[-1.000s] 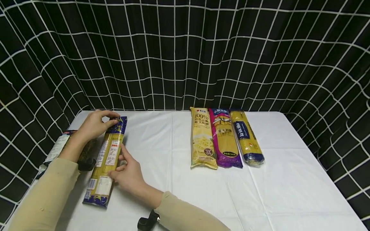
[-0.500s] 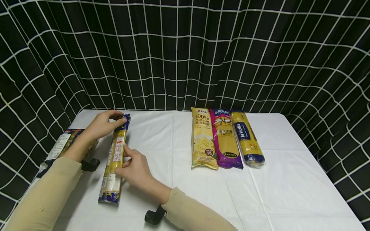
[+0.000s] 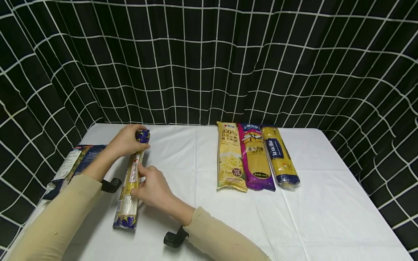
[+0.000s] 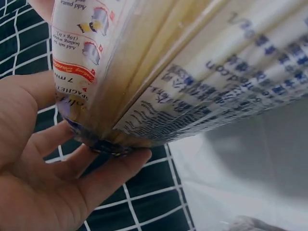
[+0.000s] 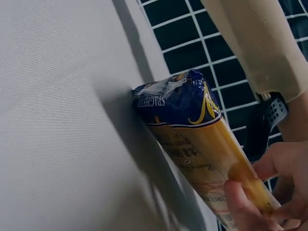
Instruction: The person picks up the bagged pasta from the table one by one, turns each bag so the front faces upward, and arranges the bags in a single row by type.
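Note:
A long spaghetti pack (image 3: 128, 206), clear yellow with dark blue ends, stands on its narrow side over the left part of the table. Its top end is held by my left hand (image 3: 126, 140), thumb on the near side and fingers behind; in the left wrist view the fingers (image 4: 115, 168) bend under the blue end. Lower down, my right hand (image 3: 153, 185) pinches the pack's right side between thumb and fingers. The right wrist view shows the blue end of the pack (image 5: 178, 101) close to the white cloth, with printed "spaghetti" lettering.
A dark blue bag (image 3: 70, 165) with a white label lies at the far left, partly behind the left forearm. To the right, a pale yellow noodle pack (image 3: 230, 156), a purple pasta pack (image 3: 257, 159) and a blue-banded pasta pack (image 3: 280, 159) lie side by side. A black gridded curtain (image 3: 209, 65) hangs behind.
The spaghetti pack has turned from its flat back onto its narrow side and shifted right. Both hands have moved right with it, and more of the dark blue bag shows.

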Action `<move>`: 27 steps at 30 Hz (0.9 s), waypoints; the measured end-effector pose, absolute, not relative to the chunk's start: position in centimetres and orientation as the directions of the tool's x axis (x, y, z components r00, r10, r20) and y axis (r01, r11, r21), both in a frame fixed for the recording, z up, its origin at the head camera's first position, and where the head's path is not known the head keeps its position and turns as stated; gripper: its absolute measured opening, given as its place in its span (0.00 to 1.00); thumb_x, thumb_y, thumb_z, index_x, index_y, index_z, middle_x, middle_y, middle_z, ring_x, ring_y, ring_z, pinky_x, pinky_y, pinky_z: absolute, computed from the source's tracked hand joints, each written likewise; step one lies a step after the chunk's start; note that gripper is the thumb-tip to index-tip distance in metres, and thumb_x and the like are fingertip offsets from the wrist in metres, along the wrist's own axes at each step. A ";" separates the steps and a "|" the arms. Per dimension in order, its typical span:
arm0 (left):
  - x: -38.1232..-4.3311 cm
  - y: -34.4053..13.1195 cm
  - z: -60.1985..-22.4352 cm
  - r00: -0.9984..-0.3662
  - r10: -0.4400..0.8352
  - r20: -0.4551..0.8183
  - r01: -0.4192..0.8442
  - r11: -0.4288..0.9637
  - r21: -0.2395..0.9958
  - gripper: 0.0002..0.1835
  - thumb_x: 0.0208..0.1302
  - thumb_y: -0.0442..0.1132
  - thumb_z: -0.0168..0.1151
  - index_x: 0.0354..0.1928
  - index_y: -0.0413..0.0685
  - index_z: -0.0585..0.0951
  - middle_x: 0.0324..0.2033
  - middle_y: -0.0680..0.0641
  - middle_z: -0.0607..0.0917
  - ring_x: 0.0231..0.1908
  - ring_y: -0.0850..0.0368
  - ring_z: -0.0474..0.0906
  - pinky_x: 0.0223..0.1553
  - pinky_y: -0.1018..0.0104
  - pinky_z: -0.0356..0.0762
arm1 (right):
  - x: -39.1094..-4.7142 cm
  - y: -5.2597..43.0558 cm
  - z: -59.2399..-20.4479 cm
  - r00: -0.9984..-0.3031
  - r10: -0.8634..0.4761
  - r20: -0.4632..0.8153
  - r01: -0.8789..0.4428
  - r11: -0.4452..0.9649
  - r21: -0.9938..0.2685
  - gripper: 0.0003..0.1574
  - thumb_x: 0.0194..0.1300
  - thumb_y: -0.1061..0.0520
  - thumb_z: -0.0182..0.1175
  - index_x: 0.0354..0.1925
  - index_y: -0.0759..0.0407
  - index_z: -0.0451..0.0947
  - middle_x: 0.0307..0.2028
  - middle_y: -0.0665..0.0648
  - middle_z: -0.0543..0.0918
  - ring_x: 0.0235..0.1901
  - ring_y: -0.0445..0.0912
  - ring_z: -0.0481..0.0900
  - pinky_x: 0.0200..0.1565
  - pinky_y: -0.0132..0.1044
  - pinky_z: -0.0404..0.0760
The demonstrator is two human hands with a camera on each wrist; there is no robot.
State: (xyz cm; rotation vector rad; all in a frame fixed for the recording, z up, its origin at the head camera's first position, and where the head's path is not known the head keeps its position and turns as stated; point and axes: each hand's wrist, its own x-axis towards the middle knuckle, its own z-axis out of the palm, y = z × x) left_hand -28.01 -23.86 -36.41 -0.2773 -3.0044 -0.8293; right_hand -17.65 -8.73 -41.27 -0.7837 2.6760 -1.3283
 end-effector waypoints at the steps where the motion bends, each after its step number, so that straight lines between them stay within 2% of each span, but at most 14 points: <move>1: -28.0 -23.8 -36.4 -0.984 0.166 0.065 0.176 0.842 0.509 0.34 0.53 0.41 0.69 0.62 0.38 0.70 0.55 0.32 0.71 0.52 0.38 0.70 0.52 0.44 0.71 | -17.7 -8.7 -41.3 -0.871 -0.460 0.169 -0.411 0.498 -0.763 0.54 0.43 0.62 0.72 0.69 0.59 0.62 0.40 0.61 0.79 0.22 0.32 0.73 0.26 0.21 0.72; 5: -27.8 -24.1 -36.5 -0.984 0.148 0.095 0.176 0.826 0.536 0.29 0.54 0.36 0.66 0.60 0.39 0.72 0.52 0.33 0.75 0.49 0.40 0.73 0.49 0.46 0.73 | -17.7 -8.6 -41.7 -0.886 -0.439 0.149 -0.355 0.436 -0.827 0.54 0.44 0.64 0.70 0.69 0.58 0.61 0.43 0.60 0.76 0.24 0.32 0.75 0.26 0.22 0.74; 9: -27.7 -24.4 -36.5 -0.985 0.136 0.109 0.174 0.794 0.582 0.28 0.55 0.36 0.65 0.60 0.41 0.72 0.51 0.34 0.77 0.50 0.40 0.74 0.49 0.47 0.73 | -17.7 -8.4 -42.1 -0.898 -0.415 0.149 -0.303 0.337 -0.891 0.52 0.45 0.65 0.68 0.69 0.55 0.61 0.45 0.55 0.74 0.32 0.38 0.80 0.30 0.23 0.76; 12: -27.5 -24.7 -36.6 -0.985 0.129 0.112 0.170 0.767 0.619 0.28 0.56 0.37 0.65 0.60 0.43 0.72 0.53 0.34 0.77 0.54 0.39 0.73 0.52 0.45 0.71 | -17.6 -8.1 -42.5 -0.896 -0.413 0.164 -0.284 0.248 -0.926 0.48 0.50 0.62 0.67 0.69 0.54 0.62 0.47 0.52 0.73 0.37 0.41 0.81 0.32 0.25 0.78; 16: -27.3 -25.2 -36.6 -0.989 0.102 0.102 0.144 0.730 0.668 0.28 0.56 0.39 0.66 0.60 0.47 0.73 0.56 0.36 0.76 0.58 0.39 0.70 0.56 0.43 0.67 | -17.4 -7.9 -43.2 -0.905 -0.387 0.176 -0.240 0.124 -0.963 0.38 0.61 0.58 0.63 0.68 0.50 0.64 0.50 0.54 0.74 0.39 0.40 0.80 0.34 0.30 0.81; 19: -27.2 -25.6 -36.6 -0.992 0.083 0.090 0.123 0.695 0.709 0.28 0.57 0.40 0.67 0.60 0.49 0.72 0.57 0.38 0.75 0.60 0.40 0.68 0.58 0.42 0.65 | -17.1 -8.1 -43.8 -0.931 -0.339 0.138 -0.165 0.049 -0.985 0.33 0.64 0.58 0.60 0.66 0.47 0.67 0.51 0.58 0.75 0.39 0.46 0.82 0.35 0.36 0.83; 24: -27.1 -26.4 -36.7 -0.995 0.069 0.078 0.104 0.607 0.788 0.28 0.58 0.39 0.66 0.61 0.49 0.72 0.58 0.41 0.75 0.62 0.42 0.67 0.61 0.43 0.64 | -16.9 -8.6 -44.6 -0.953 -0.300 0.036 -0.007 -0.094 -0.996 0.33 0.64 0.61 0.60 0.66 0.49 0.68 0.52 0.60 0.75 0.41 0.59 0.82 0.37 0.43 0.84; 27: -27.0 -26.8 -36.8 -0.994 0.075 0.084 0.111 0.561 0.820 0.28 0.59 0.37 0.65 0.62 0.48 0.71 0.58 0.41 0.74 0.63 0.42 0.66 0.61 0.45 0.64 | -16.8 -9.0 -45.0 -0.946 -0.322 -0.020 0.084 -0.186 -0.979 0.36 0.63 0.62 0.60 0.68 0.50 0.65 0.53 0.59 0.75 0.44 0.57 0.82 0.40 0.45 0.83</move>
